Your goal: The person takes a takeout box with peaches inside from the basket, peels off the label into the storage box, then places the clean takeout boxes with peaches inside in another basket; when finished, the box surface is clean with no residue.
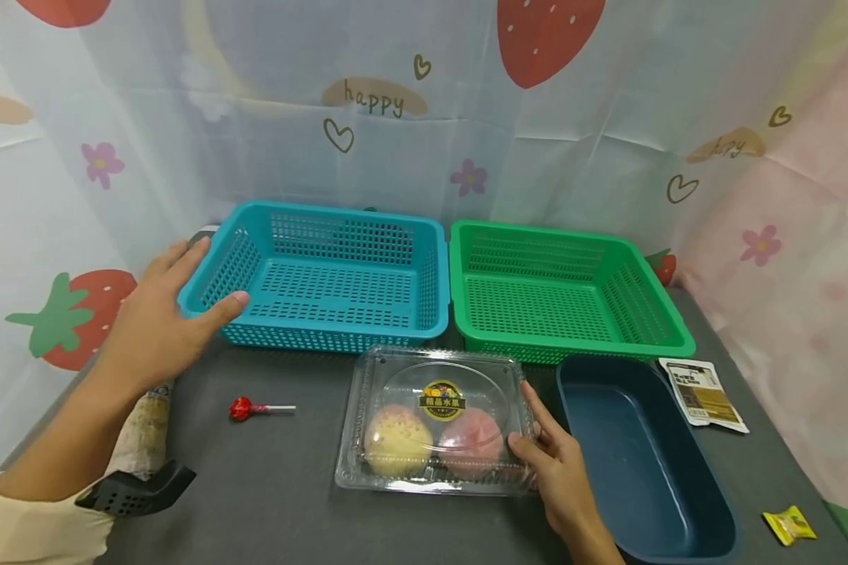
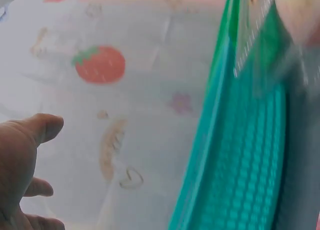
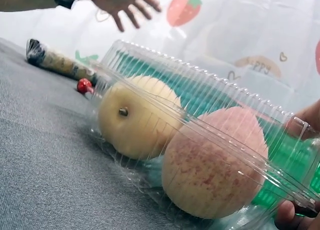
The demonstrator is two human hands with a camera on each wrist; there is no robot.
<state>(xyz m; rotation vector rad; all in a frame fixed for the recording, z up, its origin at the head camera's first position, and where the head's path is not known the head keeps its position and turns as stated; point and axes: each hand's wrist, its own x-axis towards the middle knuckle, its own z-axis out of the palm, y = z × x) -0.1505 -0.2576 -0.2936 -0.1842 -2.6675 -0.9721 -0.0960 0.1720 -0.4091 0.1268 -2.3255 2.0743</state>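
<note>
Our right hand [image 1: 558, 471] grips fruit box [image 1: 434, 420] at its R edge; left hand [image 1: 159, 314], fingers relaxed, w/ thumb touching blue basket [image 1: 325, 275].

A green basket [image 1: 568, 294] is being seen at the back, a dark blue tray [image 1: 643, 463] lying before it. A red lollipop [image 1: 243, 408], a white sachet [image 1: 703, 392] and a yellow candy [image 1: 789, 524] are being left on the grey table [image 1: 275, 502].

Two bare hands, left hand [image 1: 157, 314] and right hand [image 1: 553, 463]; cream sleeve [image 1: 28, 526] pushed up the left forearm, black perforated wrist mount [image 1: 137, 490] strapped beside it; right forearm uncovered
</note>
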